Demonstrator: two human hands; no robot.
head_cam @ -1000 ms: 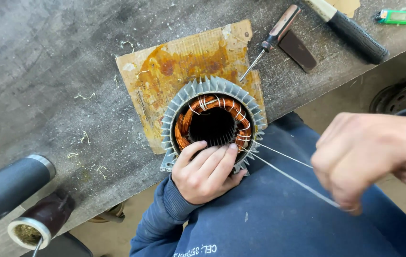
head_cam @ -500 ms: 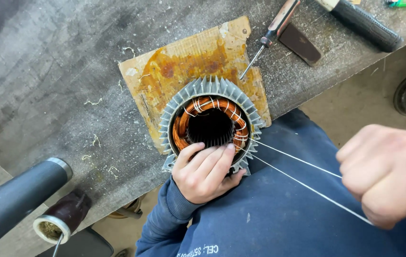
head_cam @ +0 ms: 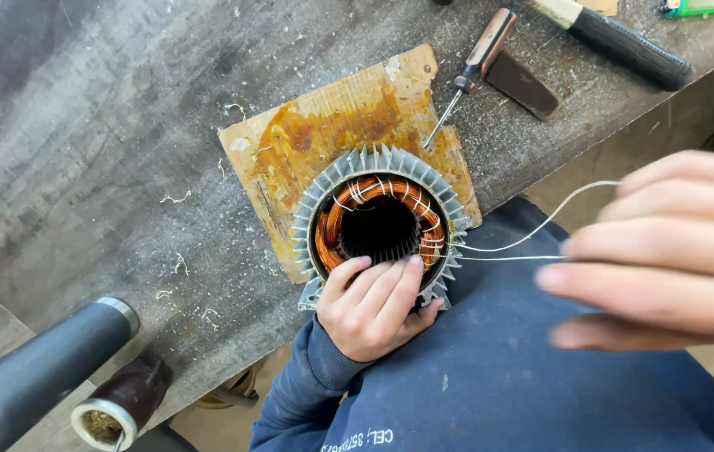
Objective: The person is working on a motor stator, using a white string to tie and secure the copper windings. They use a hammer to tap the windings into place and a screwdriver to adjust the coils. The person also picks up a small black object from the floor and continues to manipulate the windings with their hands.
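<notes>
Near the motor stator (head_cam: 378,228), the blurred right hand (head_cam: 667,251) is running off the right edge, while the left hand (head_cam: 373,305) is hiding the stator's near rim.
</notes>
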